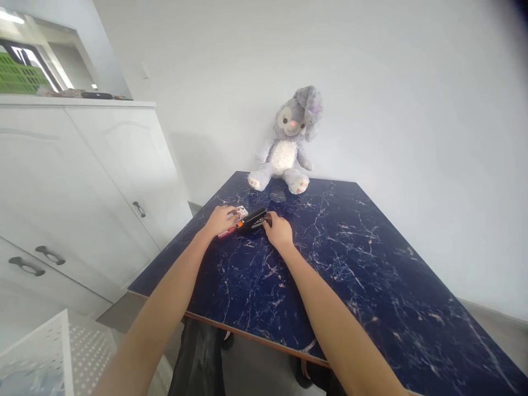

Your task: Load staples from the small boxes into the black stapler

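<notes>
A black box (pixel 252 219) with an orange patch and pale lettering lies on the blue marble-patterned table (pixel 325 264), slanting up to the right. Against its left side is a flat red-and-white box (pixel 226 232), partly covered by my fingers. My left hand (pixel 221 220) reaches over the red-and-white box, fingers curled onto it with the tips close to the black box. At the black box's right side, my right hand (pixel 279 231) grips it with bent fingers. Some of the fingertips on both hands are hidden or too small to make out.
A grey plush rabbit (pixel 285 140) sits at the table's far edge against the white wall. White cabinets (pixel 82 176) with dark handles stand to the left. A white perforated basket (pixel 88 346) is at lower left, below the table edge.
</notes>
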`<action>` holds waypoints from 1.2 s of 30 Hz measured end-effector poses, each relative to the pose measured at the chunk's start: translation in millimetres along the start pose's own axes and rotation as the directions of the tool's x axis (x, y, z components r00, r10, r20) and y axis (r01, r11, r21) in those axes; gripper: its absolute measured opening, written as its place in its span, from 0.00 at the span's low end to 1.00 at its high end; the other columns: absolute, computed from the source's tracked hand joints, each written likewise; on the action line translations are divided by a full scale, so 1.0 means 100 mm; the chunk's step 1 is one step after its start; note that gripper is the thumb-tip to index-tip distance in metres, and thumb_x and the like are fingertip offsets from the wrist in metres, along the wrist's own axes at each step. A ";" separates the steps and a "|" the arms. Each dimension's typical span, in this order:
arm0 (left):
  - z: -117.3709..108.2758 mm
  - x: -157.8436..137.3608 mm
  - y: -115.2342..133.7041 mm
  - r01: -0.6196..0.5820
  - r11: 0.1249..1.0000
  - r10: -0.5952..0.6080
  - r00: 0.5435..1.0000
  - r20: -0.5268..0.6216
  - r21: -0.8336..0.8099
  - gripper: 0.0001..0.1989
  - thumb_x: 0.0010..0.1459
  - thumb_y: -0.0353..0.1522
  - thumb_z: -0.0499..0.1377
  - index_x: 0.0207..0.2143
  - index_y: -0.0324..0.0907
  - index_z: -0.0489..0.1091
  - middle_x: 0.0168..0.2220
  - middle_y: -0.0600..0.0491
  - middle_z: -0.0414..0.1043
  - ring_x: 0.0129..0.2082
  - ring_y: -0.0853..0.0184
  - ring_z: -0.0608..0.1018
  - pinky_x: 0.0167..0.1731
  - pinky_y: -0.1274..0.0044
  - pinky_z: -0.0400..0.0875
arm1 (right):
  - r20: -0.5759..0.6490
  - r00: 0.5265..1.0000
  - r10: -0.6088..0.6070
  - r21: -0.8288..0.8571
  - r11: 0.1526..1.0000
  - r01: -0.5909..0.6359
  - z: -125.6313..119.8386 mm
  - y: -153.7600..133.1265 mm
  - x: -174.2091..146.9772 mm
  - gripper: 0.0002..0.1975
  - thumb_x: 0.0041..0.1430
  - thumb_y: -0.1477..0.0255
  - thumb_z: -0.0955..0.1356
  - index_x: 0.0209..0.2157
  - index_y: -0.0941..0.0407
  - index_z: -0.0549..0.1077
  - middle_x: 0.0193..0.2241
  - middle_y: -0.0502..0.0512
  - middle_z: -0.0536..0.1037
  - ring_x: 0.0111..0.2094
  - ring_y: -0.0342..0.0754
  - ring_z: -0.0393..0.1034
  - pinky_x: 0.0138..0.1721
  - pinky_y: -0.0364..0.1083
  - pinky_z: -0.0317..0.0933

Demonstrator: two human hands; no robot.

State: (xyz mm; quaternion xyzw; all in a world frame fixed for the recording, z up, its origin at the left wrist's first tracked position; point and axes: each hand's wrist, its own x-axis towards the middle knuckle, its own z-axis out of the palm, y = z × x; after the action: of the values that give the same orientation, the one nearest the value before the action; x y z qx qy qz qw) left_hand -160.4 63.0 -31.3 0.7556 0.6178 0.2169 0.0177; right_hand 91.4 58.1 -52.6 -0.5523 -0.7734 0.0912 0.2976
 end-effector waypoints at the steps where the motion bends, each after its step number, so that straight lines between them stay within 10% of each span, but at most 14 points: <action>1: 0.02 0.00 0.00 -0.009 1.000 0.009 1.000 -0.019 0.017 0.21 0.64 0.41 0.54 0.55 0.45 0.74 0.55 0.46 0.74 0.55 0.55 0.74 0.58 0.65 0.65 | -0.022 1.000 0.013 -0.032 0.999 -0.014 -0.01 -0.02 -0.01 0.14 0.67 0.69 0.64 0.52 0.54 0.69 0.44 0.58 0.80 0.46 0.53 0.74 0.50 0.50 0.62; 6: 0.10 -0.01 -0.01 -0.063 0.998 0.063 0.998 -0.023 0.026 0.23 0.67 0.35 0.49 0.63 0.47 0.66 0.66 0.46 0.62 0.65 0.54 0.65 0.63 0.60 0.57 | -0.038 0.999 0.026 -0.102 0.994 -0.030 -0.05 -0.09 -0.03 0.14 0.67 0.72 0.62 0.53 0.56 0.68 0.40 0.62 0.80 0.44 0.55 0.74 0.50 0.52 0.61; 20: 0.07 -0.06 0.14 0.022 0.999 -0.023 1.000 -0.014 -0.041 0.22 0.63 0.34 0.53 0.58 0.44 0.69 0.52 0.44 0.70 0.51 0.55 0.75 0.55 0.66 0.67 | 0.158 0.978 -0.138 0.032 0.990 0.134 0.06 -0.03 0.01 0.38 0.63 0.74 0.59 0.71 0.66 0.40 0.59 0.68 0.71 0.62 0.61 0.59 0.61 0.58 0.53; 29: 0.07 -0.09 0.26 -0.041 0.998 0.045 0.996 0.081 -0.056 0.27 0.62 0.39 0.54 0.64 0.49 0.61 0.51 0.46 0.65 0.48 0.56 0.76 0.52 0.67 0.69 | 0.049 0.996 -0.074 0.101 0.993 0.068 -0.06 -0.07 -0.04 0.32 0.52 0.74 0.67 0.60 0.59 0.63 0.44 0.61 0.78 0.48 0.56 0.69 0.51 0.50 0.62; 36: 0.11 -0.12 0.63 -0.207 0.948 0.245 0.960 0.139 -0.242 0.27 0.58 0.35 0.57 0.60 0.49 0.67 0.53 0.48 0.68 0.50 0.56 0.75 0.54 0.67 0.68 | 0.354 0.909 -0.221 0.296 0.948 0.116 -0.76 0.24 -0.22 0.12 0.51 0.68 0.72 0.39 0.55 0.74 0.36 0.51 0.80 0.37 0.49 0.72 0.42 0.45 0.64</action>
State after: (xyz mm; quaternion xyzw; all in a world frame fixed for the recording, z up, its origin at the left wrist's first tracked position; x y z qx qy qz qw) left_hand -99.9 39.0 -26.4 0.8302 0.4947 0.2219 0.1296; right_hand 157.5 32.5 -10.4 -0.4089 -0.8421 0.2746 0.2196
